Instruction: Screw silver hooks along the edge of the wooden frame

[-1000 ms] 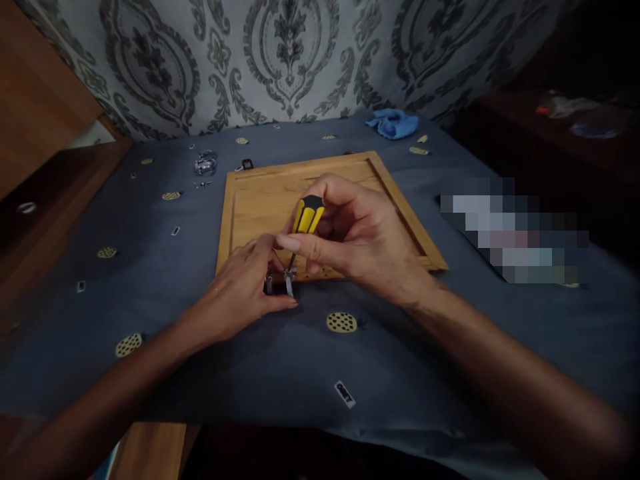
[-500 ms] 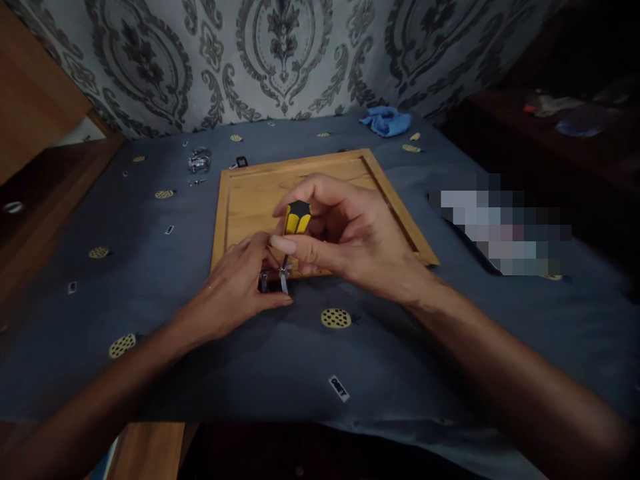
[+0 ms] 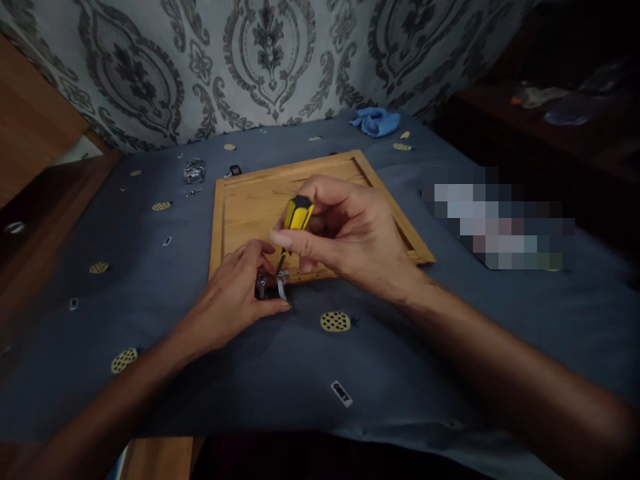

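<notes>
Left hand (image 3: 235,293) pinches a small metal fitting (image 3: 280,283); screwdriver (image 3: 297,215) gripped in right hand (image 3: 350,240).
Fitting sits at the near edge of the wooden panel (image 3: 240,207): bright, judged rigid, light and slippery, best held by its sides. Screwdriver has a yellow-and-black handle and a thin shaft tilted down onto the fitting; judged stiff and light, held at the handle.

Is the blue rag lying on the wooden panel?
No, the blue rag lies on the dark bedsheet close to the patterned wall, beyond the far edge of the wooden panel.
</notes>
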{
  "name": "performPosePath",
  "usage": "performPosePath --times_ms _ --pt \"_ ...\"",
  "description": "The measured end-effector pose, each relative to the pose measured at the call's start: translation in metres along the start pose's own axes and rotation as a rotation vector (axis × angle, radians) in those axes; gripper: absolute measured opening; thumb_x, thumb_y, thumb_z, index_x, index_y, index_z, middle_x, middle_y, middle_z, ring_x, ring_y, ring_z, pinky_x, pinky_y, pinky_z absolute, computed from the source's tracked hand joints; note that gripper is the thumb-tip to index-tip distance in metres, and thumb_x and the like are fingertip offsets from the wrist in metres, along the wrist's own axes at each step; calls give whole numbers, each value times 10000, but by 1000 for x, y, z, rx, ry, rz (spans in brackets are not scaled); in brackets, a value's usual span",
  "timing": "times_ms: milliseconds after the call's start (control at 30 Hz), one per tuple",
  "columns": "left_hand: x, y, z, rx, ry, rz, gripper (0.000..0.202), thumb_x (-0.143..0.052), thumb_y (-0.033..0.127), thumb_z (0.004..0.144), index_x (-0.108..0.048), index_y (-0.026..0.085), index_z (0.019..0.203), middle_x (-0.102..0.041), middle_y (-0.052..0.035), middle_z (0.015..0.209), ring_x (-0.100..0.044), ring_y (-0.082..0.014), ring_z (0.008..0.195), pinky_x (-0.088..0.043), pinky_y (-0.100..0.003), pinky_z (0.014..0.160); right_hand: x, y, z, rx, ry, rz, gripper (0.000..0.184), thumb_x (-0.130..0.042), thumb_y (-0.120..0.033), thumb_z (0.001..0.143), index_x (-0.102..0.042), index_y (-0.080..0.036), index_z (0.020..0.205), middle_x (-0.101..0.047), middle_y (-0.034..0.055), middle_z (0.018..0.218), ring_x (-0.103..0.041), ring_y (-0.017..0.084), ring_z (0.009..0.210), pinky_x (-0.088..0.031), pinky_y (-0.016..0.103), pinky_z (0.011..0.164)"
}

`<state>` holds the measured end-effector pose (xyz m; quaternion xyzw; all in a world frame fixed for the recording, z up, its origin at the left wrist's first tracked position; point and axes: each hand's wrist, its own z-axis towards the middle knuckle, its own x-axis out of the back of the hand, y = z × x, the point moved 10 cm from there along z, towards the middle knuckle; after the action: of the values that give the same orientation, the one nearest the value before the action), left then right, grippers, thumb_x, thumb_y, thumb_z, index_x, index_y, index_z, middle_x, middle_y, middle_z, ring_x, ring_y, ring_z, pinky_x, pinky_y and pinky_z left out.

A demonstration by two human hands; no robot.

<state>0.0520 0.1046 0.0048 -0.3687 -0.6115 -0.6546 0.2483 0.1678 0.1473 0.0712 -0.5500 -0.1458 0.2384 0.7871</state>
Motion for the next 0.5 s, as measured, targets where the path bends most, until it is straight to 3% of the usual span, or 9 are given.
performPosePath --times_ms 100,200,500 --pt "-2 -2 0 18 -17 -41 609 -868 303 720 -470 249 1177 -723 -40 1061 -689 -302 1076 -507 -490 959 19 -10 0 94 154 -72 438 -867 -460 766 -506 -216 720 -594 -57 710 -518 53 482 -474 209 420" --pt "-3 -1 0 4 -22 -44 641 -878 285 715 -452 253 1192 -729 -31 1055 -681 -305 1118 -487 -496 992 30 -10 0 138 223 -131 411 -844 -433 802 -498 -222 738 -609 -43 765 -521 61 511 -465 232 453" --pt "0 -2 1 10 -10 -21 614 -863 316 712 -465 269 1176 -738 -30 1044 -693 -325 1092 -501 -520 965 38 13 4 112 206 -192 356 -780 -498 854 -552 -226 831 -565 -35 759 -531 84 532 -459 246 470"
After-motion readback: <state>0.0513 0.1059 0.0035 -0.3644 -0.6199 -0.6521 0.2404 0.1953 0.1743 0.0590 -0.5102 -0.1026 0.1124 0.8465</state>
